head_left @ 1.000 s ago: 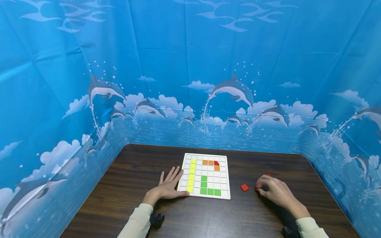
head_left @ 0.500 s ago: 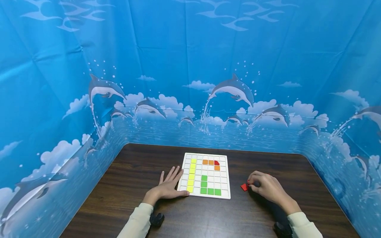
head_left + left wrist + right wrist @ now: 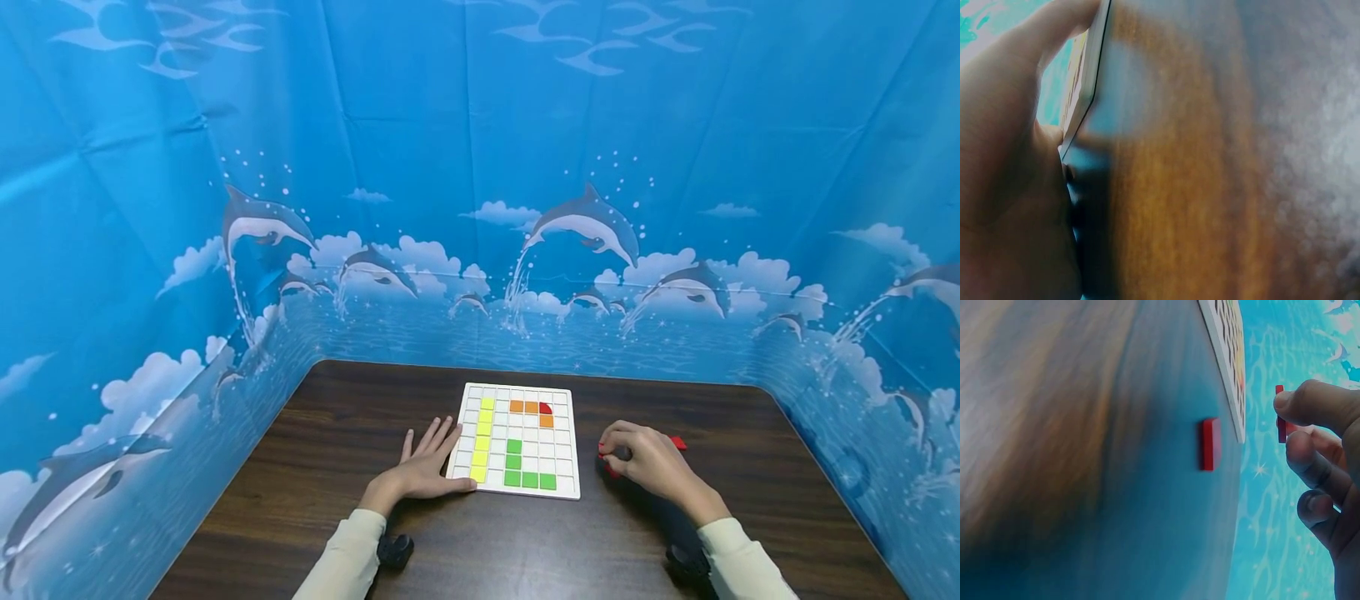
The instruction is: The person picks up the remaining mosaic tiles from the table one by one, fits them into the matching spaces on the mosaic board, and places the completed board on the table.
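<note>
A white grid board (image 3: pixel 495 496) lies on the dark wooden table, bearing a column of yellow tiles (image 3: pixel 481 445), an L of green tiles (image 3: pixel 513 462), a few orange tiles (image 3: pixel 517 407) and one red tile (image 3: pixel 545 408) with a rounded corner. My left hand (image 3: pixel 420 473) rests at the board's left edge, fingers spread, thumb along its near left corner. Right of the board, my right hand (image 3: pixel 648 458) pinches a thin red tile (image 3: pixel 1280 415) between thumb and fingers, raised over the table. Beneath it another red tile (image 3: pixel 1209 444) lies on the tabletop, mostly covered by the hand in the head view.
Behind my right hand lies a further red piece (image 3: pixel 678 442). The table (image 3: pixel 510 550) has rounded far corners, and a blue dolphin-print curtain (image 3: pixel 465 167) surrounds its back and sides. A black wrist device (image 3: pixel 395 551) sits by the left sleeve.
My right hand has moved left toward the board with its red tile, passing over the loose red tile and uncovering the red piece behind it. The left hand and board stay put.
</note>
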### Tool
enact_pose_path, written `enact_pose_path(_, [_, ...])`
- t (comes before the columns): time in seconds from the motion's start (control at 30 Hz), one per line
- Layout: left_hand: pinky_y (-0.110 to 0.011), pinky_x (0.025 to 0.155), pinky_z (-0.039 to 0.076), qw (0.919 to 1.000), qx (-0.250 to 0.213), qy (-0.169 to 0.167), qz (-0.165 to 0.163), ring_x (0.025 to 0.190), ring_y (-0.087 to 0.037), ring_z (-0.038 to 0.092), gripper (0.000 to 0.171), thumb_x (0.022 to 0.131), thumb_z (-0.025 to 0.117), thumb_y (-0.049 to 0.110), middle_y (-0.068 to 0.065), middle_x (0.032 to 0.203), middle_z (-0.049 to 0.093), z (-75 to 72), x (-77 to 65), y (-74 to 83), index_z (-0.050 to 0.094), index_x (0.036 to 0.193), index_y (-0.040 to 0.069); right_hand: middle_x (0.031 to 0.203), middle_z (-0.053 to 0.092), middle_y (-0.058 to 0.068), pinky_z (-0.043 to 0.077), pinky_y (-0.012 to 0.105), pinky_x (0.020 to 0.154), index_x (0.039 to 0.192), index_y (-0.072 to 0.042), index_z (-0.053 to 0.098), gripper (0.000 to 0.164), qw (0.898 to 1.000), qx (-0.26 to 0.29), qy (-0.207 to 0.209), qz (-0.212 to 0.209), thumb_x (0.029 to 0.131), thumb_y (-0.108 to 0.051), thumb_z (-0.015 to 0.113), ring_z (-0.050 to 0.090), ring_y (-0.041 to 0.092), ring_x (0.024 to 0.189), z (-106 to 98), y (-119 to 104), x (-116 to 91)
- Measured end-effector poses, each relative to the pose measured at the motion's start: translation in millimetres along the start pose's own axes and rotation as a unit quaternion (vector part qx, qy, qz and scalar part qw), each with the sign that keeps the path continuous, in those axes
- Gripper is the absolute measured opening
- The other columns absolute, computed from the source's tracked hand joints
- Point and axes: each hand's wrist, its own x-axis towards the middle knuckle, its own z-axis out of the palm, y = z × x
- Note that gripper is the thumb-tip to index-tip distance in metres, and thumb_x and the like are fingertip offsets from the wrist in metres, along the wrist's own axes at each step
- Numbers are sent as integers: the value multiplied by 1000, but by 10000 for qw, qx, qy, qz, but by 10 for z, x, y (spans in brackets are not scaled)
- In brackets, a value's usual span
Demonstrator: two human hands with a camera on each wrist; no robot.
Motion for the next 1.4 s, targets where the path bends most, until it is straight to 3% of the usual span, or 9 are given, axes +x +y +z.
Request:
enact_pose_path(0.17, [-70, 128, -10, 10000, -37, -56, -16, 169, -33, -2, 118, 87, 64, 83, -6, 182, 3, -83, -55, 91, 13, 174, 22, 103, 74, -10, 43, 19, 59, 88, -21, 80, 10, 10000, 29, -66, -23, 88, -13, 86, 57, 1, 75, 28, -63, 112])
enact_pose_path(0.43, [-74, 125, -12, 9994, -221, 57, 268, 168, -34, -4, 118, 86, 61, 86, -8, 182, 3, -52, -83, 57, 12, 174, 24, 105, 75, -9, 50, 23, 66, 90, -23, 81, 11, 9999, -68, -82, 6, 87, -16, 89, 63, 5, 81, 118, -149, 257])
enact_pose_path(0.97, [-73, 125, -14, 9992, -235, 86, 310, 169, -32, -6, 118, 86, 59, 87, -7, 182, 1, -55, -84, 48, 11, 174, 24, 110, 77, -5, 46, 23, 67, 92, -22, 84, 11, 9988, 30, -315, -364, 88, -12, 87, 61, 9, 81, 294, -245, 551])
enact_pose_path(1.2, [-74, 125, -12, 9991, -247, 122, 313, 168, -33, -5, 119, 86, 59, 88, -8, 182, 2, -52, -101, 62, 12, 174, 24, 106, 77, -8, 59, 33, 78, 91, -22, 84, 9, 9979, -56, -391, -512, 89, -13, 85, 71, 13, 95, 365, -287, 661])
enact_pose_path(1.4, [-74, 125, -12, 9994, -218, 66, 252, 169, -33, -5, 119, 85, 60, 88, -8, 182, 2, -58, -90, 52, 13, 174, 24, 106, 78, -6, 61, 36, 79, 88, -21, 83, 9, 9980, -71, -440, -441, 88, -12, 86, 73, 14, 97, 389, -312, 745])
